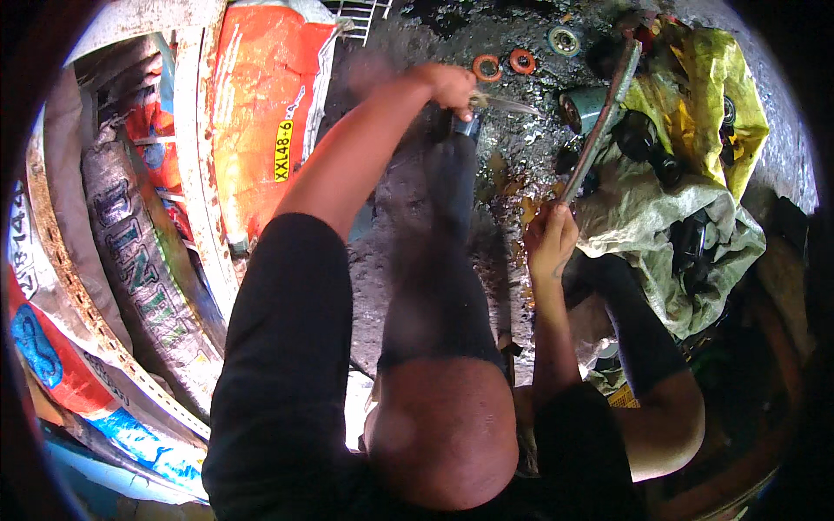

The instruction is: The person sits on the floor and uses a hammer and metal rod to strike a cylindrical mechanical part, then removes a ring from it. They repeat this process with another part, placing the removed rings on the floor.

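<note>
My left hand is stretched out over the dark, wet ground, its fingers closed. From them a thin, pale, pointed tool juts to the right; its exact kind is unclear. My right hand is wrapped round the lower end of a long, flat metal bar, which slants up and to the right. Beyond the left hand lie an orange ring, a second orange ring and a pale round part. A grey-green cylindrical part sits just behind the bar.
To the right, a yellow sack and a whitish sack lie with dark round parts on them. At left, a rusty white metal frame stands by an orange printed sack and other stuffed sacks. My bare knee is raised between my arms.
</note>
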